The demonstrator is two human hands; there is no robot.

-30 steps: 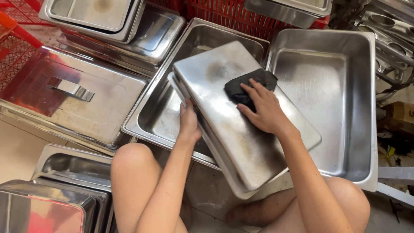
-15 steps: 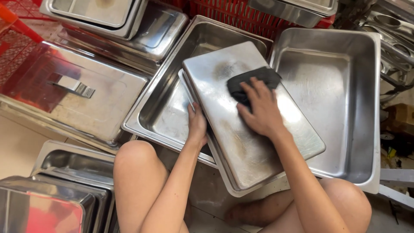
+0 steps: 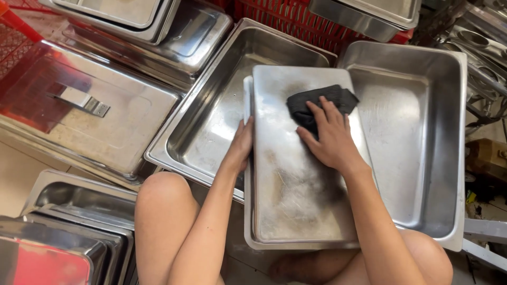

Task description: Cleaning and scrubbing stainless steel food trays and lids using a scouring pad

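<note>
An upturned stainless steel tray (image 3: 296,200) rests bottom-up over my lap, its surface smudged dark in places. My left hand (image 3: 240,148) grips its left edge, fingers curled round the rim. My right hand (image 3: 327,137) presses a dark scrubbing pad (image 3: 311,100) flat against the upper part of the tray's bottom. My knees show below the tray.
A deep steel pan (image 3: 211,121) lies under the tray at left, another deep pan (image 3: 417,137) at right. A flat lid with a handle (image 3: 79,103) lies at far left. Stacked pans (image 3: 68,211) sit lower left. A red crate (image 3: 280,16) is behind.
The tray has turned from a slant to nearly straight in front of me. My right hand and the pad have shifted slightly up its surface.
</note>
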